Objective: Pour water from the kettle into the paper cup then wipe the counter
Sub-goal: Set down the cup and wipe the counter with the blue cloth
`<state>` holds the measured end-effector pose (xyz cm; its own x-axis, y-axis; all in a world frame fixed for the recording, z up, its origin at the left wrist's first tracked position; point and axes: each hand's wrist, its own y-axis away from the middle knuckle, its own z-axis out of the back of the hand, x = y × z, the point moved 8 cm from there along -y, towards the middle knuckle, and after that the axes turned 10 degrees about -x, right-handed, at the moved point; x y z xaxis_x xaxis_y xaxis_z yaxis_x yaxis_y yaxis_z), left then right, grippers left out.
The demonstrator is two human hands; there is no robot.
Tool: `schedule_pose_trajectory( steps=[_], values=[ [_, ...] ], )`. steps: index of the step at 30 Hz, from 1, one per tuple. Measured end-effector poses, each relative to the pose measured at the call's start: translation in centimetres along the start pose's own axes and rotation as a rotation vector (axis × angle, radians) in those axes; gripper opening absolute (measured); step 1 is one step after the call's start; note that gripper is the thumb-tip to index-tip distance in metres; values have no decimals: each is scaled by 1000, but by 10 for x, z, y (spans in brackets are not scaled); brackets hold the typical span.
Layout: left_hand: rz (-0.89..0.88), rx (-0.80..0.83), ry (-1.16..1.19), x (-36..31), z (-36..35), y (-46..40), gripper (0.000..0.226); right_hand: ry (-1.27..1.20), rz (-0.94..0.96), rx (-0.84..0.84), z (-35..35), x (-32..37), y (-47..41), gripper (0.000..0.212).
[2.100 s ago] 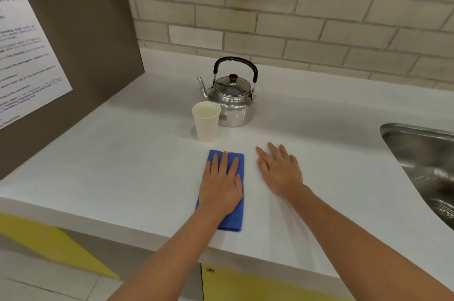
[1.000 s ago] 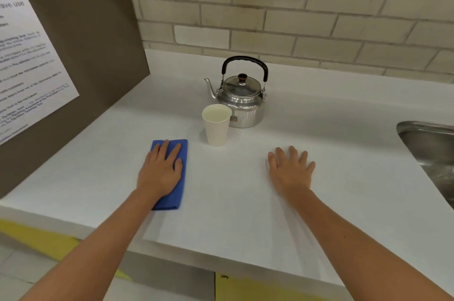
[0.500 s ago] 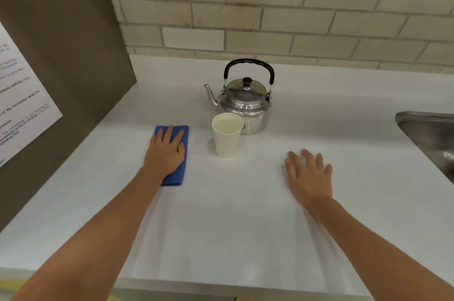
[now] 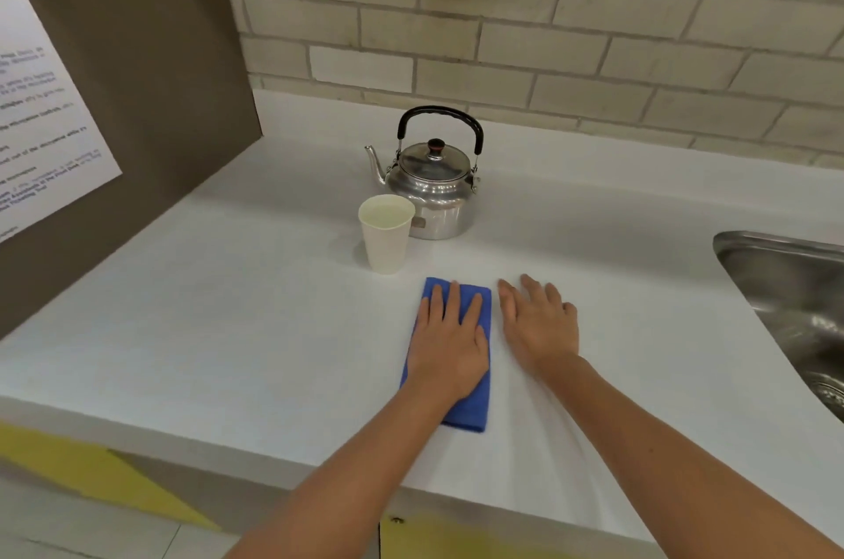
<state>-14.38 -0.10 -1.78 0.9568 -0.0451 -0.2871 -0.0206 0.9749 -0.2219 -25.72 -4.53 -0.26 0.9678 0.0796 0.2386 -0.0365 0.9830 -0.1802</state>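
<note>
Head view: left hand (image 4: pixel 450 346) lies flat, fingers spread, hiding much of the blue cloth (image 4: pixel 470 410), whose long axis runs front-to-back near the worktop (image 4: pixel 205 330) front edge. Right hand (image 4: pixel 541 328) rests open beside it. Kettle (image 4: pixel 431 179) spout points left behind the filled paper cup (image 4: pixel 386 234); the sink (image 4: pixel 776 280) is cut off at right.

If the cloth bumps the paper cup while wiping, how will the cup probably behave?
The paper cup looks tall with a narrow base, so a knock near the rim may tip it. It seems nearly full, which probably steadies it, but it could slosh. Its thin wall would likely give under a squeeze.
</note>
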Motion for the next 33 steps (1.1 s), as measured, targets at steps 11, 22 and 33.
schedule_pose_trajectory(
  steps=[11, 22, 33],
  values=[
    [-125, 36, 54, 10, -5, -34, 50, -115, -32, -28, 9, -3, -5, 45],
    [6, -35, 55, 141, 54, 35, 51, 117, -198, 45, -8, 27, 0, 52],
    [128, -58, -46, 243, 53, -82, 52, 80, -163, -57, -15, 42, -2, 49]
  ],
)
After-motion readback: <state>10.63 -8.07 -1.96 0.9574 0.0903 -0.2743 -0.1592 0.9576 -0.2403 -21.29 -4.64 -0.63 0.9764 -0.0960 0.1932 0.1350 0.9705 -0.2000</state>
